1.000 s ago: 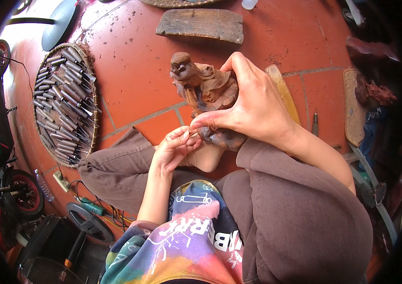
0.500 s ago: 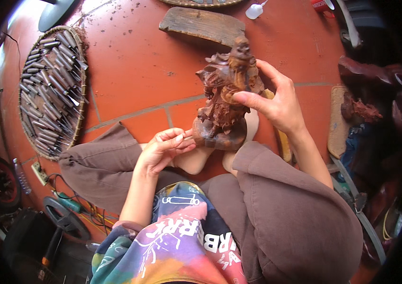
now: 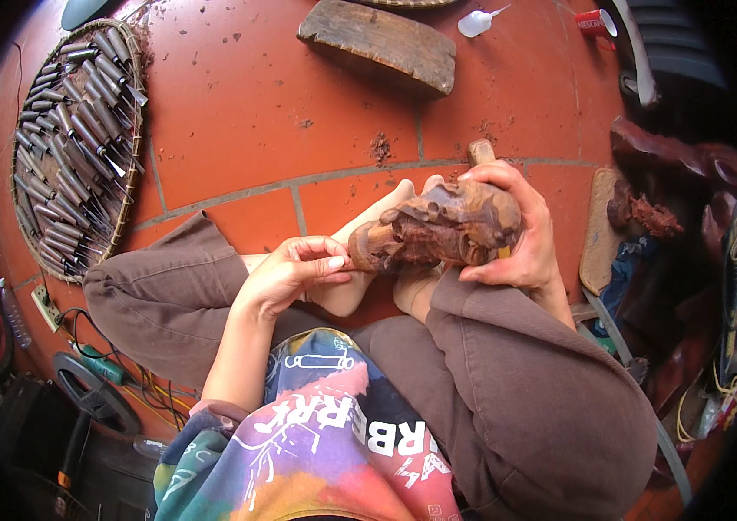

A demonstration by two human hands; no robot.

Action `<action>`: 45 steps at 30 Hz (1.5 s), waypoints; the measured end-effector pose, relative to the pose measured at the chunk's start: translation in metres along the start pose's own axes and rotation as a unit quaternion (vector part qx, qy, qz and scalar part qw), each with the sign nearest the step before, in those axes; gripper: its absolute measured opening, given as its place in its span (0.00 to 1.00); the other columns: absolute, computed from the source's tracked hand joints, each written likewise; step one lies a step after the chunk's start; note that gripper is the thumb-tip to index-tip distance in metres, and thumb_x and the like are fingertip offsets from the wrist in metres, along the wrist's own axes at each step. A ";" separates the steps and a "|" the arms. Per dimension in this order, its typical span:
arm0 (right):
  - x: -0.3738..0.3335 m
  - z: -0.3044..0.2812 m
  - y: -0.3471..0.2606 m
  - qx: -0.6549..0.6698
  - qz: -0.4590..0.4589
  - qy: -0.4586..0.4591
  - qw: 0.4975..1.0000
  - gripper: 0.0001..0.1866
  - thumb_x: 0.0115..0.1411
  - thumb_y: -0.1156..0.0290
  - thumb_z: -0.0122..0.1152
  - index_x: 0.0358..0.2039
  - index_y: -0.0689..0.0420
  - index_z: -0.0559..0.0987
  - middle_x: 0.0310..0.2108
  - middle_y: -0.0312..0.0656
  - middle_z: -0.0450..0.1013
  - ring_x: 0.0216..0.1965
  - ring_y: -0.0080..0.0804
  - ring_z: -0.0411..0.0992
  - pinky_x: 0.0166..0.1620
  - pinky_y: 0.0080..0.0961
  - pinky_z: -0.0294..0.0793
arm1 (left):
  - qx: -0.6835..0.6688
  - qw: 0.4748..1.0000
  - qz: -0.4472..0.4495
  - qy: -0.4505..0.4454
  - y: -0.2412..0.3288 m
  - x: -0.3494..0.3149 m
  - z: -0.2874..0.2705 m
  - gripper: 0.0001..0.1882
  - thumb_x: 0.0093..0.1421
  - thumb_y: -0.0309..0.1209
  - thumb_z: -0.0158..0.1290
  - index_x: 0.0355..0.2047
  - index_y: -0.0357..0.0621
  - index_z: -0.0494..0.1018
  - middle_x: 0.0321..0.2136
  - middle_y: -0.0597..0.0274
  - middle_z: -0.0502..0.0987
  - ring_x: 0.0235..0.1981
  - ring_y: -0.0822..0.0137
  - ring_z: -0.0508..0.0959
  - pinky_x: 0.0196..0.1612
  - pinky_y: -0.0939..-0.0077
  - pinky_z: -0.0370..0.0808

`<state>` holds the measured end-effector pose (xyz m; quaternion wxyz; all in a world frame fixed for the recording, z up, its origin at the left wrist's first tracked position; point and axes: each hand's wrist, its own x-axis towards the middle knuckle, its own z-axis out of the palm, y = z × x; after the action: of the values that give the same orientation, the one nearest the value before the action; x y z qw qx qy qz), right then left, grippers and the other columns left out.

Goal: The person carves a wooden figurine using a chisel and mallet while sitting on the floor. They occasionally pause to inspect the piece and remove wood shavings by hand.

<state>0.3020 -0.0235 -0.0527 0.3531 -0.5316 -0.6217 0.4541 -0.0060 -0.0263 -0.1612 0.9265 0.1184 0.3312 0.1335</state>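
A brown carved wooden figure (image 3: 433,230) lies tilted on its side above my bare feet, between my two hands. My right hand (image 3: 532,239) wraps round its right end, thumb below and fingers over the top. At the left end, my left hand (image 3: 294,273) is closed, with thumb and fingertips pinching the edge of the carving. Just beyond my right fingers, a light wooden handle-like end (image 3: 480,153) shows; the rest of it is hidden.
A round woven tray (image 3: 129,208) full of chisels with dark handles lies at the left. Ahead is a thick wooden block (image 3: 377,48), with a white squeeze bottle (image 3: 477,22) and a red cup (image 3: 596,23) to its right. Wood chips (image 3: 380,148) dot the tiled floor.
The carved figure has gone from upright to lying sideways, its top now to the right. My right hand has moved lower with it; my left stays at its left end.
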 end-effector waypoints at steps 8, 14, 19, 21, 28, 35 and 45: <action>0.003 0.007 -0.011 0.005 -0.063 -0.016 0.998 0.42 0.28 0.59 0.87 0.45 0.59 0.75 0.41 0.43 0.72 0.44 0.36 0.71 0.49 0.32 0.69 | 0.001 1.000 -0.006 0.017 0.007 -0.001 0.004 0.06 0.63 0.27 0.58 0.38 0.38 0.77 0.38 0.61 0.79 0.44 0.69 0.79 0.53 0.71 0.77; 0.002 0.009 -0.011 0.017 -0.081 -0.023 0.996 0.41 0.29 0.59 0.86 0.45 0.58 0.75 0.39 0.43 0.71 0.42 0.36 0.70 0.48 0.31 0.69 | -0.008 0.999 -0.014 0.028 0.006 0.002 0.003 0.05 0.64 0.27 0.57 0.37 0.38 0.76 0.39 0.60 0.79 0.46 0.65 0.79 0.54 0.66 0.78; -0.001 0.009 -0.010 0.016 -0.081 -0.024 0.996 0.40 0.31 0.60 0.85 0.46 0.58 0.75 0.40 0.43 0.71 0.43 0.37 0.70 0.48 0.32 0.69 | -0.026 1.000 -0.009 0.012 0.005 0.002 0.000 0.05 0.64 0.26 0.57 0.38 0.38 0.76 0.40 0.60 0.78 0.48 0.62 0.79 0.56 0.62 0.76; -0.002 0.009 -0.009 0.026 -0.081 -0.023 0.996 0.40 0.31 0.61 0.85 0.46 0.57 0.75 0.40 0.43 0.71 0.44 0.37 0.70 0.48 0.33 0.69 | -0.029 1.000 -0.004 0.011 0.005 0.001 0.000 0.06 0.64 0.27 0.57 0.39 0.38 0.75 0.40 0.60 0.78 0.48 0.61 0.79 0.57 0.61 0.76; -0.002 0.005 -0.011 -0.006 -0.091 -0.029 0.995 0.39 0.32 0.62 0.83 0.47 0.57 0.76 0.43 0.45 0.72 0.47 0.39 0.71 0.51 0.33 0.69 | -0.044 0.999 0.019 0.000 0.000 -0.001 -0.007 0.07 0.62 0.24 0.57 0.39 0.36 0.74 0.45 0.52 0.77 0.52 0.51 0.77 0.59 0.52 0.74; -0.002 0.001 -0.008 -0.011 -0.073 -0.024 0.997 0.40 0.35 0.62 0.82 0.50 0.58 0.76 0.46 0.44 0.74 0.49 0.39 0.72 0.53 0.34 0.69 | -0.015 1.000 0.024 0.012 0.002 0.001 -0.003 0.05 0.63 0.25 0.56 0.38 0.37 0.74 0.46 0.52 0.77 0.53 0.50 0.77 0.58 0.53 0.74; 0.008 0.011 -0.006 -0.093 0.052 0.050 0.993 0.42 0.35 0.58 0.86 0.48 0.58 0.71 0.44 0.38 0.73 0.44 0.23 0.72 0.47 0.23 0.73 | -0.066 0.993 0.077 0.066 0.004 0.008 -0.012 0.06 0.66 0.27 0.54 0.40 0.39 0.74 0.39 0.61 0.79 0.40 0.70 0.80 0.50 0.69 0.79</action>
<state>0.2880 -0.0183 -0.0508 0.3080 -0.6159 -0.6144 0.3851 -0.0083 -0.0182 -0.1733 0.8953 0.0730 0.3723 0.2335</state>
